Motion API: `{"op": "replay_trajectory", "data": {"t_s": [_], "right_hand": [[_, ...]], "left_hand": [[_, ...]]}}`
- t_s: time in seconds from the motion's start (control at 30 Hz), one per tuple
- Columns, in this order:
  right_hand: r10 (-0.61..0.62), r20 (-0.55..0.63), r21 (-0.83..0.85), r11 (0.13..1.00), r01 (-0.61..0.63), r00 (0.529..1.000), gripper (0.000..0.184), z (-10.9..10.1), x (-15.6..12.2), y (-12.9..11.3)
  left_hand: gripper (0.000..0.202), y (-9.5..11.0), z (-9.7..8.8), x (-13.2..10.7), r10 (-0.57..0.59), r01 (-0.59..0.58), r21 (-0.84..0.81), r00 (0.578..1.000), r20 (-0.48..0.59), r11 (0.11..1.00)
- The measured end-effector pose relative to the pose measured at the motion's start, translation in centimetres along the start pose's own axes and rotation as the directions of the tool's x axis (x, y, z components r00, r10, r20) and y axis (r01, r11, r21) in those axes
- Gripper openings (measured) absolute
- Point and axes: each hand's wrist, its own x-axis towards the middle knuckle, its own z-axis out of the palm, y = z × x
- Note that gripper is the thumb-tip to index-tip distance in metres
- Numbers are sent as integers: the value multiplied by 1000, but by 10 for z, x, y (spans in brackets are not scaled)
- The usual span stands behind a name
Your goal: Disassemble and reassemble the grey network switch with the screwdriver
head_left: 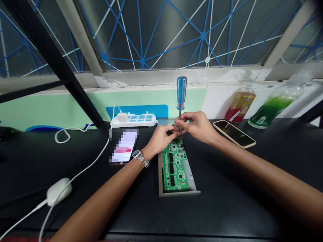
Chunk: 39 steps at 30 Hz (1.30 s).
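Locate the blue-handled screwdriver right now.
Head view, just right of centre: the screwdriver stands upright at the far end of the green circuit board, shaft in the right hand, left hand beside its lower end.

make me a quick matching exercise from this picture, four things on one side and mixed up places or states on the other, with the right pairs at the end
Things:
1. screwdriver
2. circuit board
3. power strip
4. wristwatch

Places and states:
A. white, with a plug in it
B. around the left wrist
C. held upright by the right hand
D. green, lying in a metal tray

Right pairs: 1-C, 2-D, 3-A, 4-B
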Motion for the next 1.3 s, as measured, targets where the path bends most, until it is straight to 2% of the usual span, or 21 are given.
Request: {"op": "replay_trajectory", "data": {"t_s": [0.07, 0.13, 0.2, 0.4, 0.6, 0.77, 0.97, 1.17, 1.3], "right_hand": [[7, -13, -12, 1000, -7, 1000, 21, 0, 0, 0], [-2, -75, -41, 999, -2, 997, 18, 2, 0, 0], [-12, -114, -59, 998, 6, 993, 14, 2, -1, 1], [17, -19, 7, 1000, -16, 1000, 18, 0, 0, 3], [2, -71, -55, 998, -6, 997, 13, -3, 0, -1], [11, 17, -62, 998, -10, 1000, 16, -7, 0, -4], [-41, -42, -116, 993, 36, 998, 9, -4, 0, -6], [-5, 61, -96, 995, 11, 998, 17, -7, 0, -7], [-27, -17, -100, 995, 25, 999, 10, -6, 1, -6]], "left_hand": [[14, -1, 1, 1, -2, 3, 7, 999, -41, 1000], [17, -2, 1, 2, 0, 2, 29, 996, -87, 1000], [21, -2, 1, 2, 3, 2, 49, 996, -95, 999], [17, -3, 0, 1, 1, 0, 20, 1000, -8, 1000], [19, -6, 3, 2, -18, 24, 62, 995, -101, 998], [13, -5, 1, 1, 2, -2, 12, 1000, 8, 1000], [17, -6, 1, 1, -6, 13, 75, 996, -86, 997], [13, -5, 0, -1, 5, -4, 23, 1000, -4, 1000], [18, -4, 2, -1, -13, 18, 49, 995, -96, 999]]}}
